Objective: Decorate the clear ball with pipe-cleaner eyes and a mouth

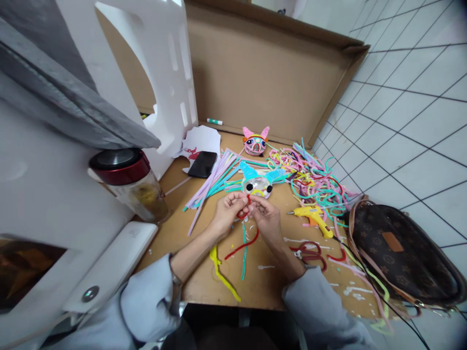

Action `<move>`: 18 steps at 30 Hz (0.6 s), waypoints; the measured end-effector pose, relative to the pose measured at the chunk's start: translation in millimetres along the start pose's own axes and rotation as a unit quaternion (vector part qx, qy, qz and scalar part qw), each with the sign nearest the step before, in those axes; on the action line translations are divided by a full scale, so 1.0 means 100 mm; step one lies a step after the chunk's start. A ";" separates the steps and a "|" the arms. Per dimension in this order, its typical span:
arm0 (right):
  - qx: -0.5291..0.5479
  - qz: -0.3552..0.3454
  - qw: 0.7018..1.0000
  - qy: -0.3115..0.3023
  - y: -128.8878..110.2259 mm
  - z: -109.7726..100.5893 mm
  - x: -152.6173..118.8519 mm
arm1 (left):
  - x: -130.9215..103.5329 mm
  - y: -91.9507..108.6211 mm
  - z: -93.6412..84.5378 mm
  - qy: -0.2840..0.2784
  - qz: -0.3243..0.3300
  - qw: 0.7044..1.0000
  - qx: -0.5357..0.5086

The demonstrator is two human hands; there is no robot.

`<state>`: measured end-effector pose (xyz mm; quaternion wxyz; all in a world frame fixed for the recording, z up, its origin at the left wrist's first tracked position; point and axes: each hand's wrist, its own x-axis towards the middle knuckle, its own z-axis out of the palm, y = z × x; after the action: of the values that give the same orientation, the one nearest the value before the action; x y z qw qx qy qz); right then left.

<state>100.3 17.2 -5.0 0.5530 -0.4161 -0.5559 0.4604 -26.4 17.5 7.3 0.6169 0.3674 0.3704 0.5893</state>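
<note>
In the head view, my left hand (230, 209) and my right hand (265, 214) meet at the middle of the table. Fingertips of both pinch a short red pipe cleaner (249, 199), bent into a loop below. Just beyond them is a round craft face (260, 183) with blue ears, black eyes and a yellow mouth; whether the red piece touches it I cannot tell. Under my hands lie a longer curved red pipe cleaner (242, 247) and a teal one (244, 257). A yellow pipe cleaner (221, 272) lies by my left forearm.
A yellow glue gun (314, 216) and red-handled scissors (310, 253) lie to the right, near a brown bag (404, 253). Behind are a pipe cleaner heap (317, 180), a pink-eared craft face (254, 145) and a phone (203, 164). A lidded jar (134, 187) stands left.
</note>
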 end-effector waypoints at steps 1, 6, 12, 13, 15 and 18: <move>0.002 0.000 1.000 -0.001 0.00 0.00 0.00 | 0.00 0.00 0.00 0.001 0.001 1.000 0.001; 0.004 -0.010 1.000 -0.002 -0.01 0.02 0.00 | 0.00 0.01 0.00 0.000 -0.007 1.000 -0.005; -0.025 -0.021 0.999 -0.006 0.04 0.00 -0.01 | -0.01 0.02 0.00 0.006 -0.033 0.999 -0.010; -0.035 -0.026 0.999 -0.005 0.04 -0.01 -0.01 | -0.01 0.02 0.00 0.007 -0.036 0.999 -0.011; -0.060 -0.045 0.997 -0.003 0.04 -0.02 0.00 | -0.01 0.02 0.00 0.010 -0.038 0.999 -0.009; -0.095 -0.085 0.992 -0.003 0.01 -0.03 0.01 | -0.02 0.02 0.00 0.014 -0.032 0.999 -0.003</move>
<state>103.7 18.3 -6.1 0.5470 -0.4165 -0.6318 0.3579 -27.7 16.0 9.4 0.6312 0.3456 0.3889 0.5753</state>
